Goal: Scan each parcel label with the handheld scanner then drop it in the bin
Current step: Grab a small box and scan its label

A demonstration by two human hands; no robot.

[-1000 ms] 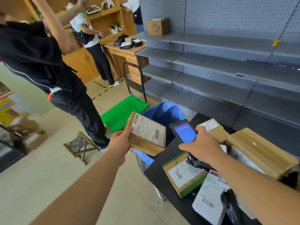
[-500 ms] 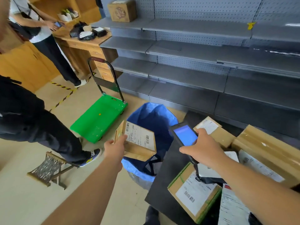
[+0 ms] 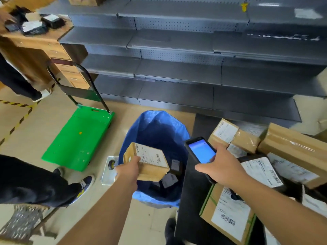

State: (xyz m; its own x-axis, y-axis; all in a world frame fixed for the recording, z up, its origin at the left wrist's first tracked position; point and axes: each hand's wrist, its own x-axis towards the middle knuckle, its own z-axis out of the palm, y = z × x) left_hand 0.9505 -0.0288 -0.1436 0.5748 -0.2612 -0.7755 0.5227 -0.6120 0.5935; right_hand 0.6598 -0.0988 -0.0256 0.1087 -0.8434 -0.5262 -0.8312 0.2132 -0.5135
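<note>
Left hand (image 3: 128,169) gripped cardboard parcel (image 3: 147,160) by its near edge, label up, over blue bin (image 3: 155,138); right hand (image 3: 218,169) held scanner (image 3: 200,150) beside it; risk: parcel clips bin rim, lands on floor.

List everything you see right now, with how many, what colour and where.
held parcel: one, brown, over the bin
bin: one, blue liner, on floor
scanner: one, black, blue screen
table: one, black, right
table parcels: several, brown, piled on table
cart: one, green, left of bin
shelves: grey, behind
left hand: grips held parcel
right hand: grips scanner
</note>
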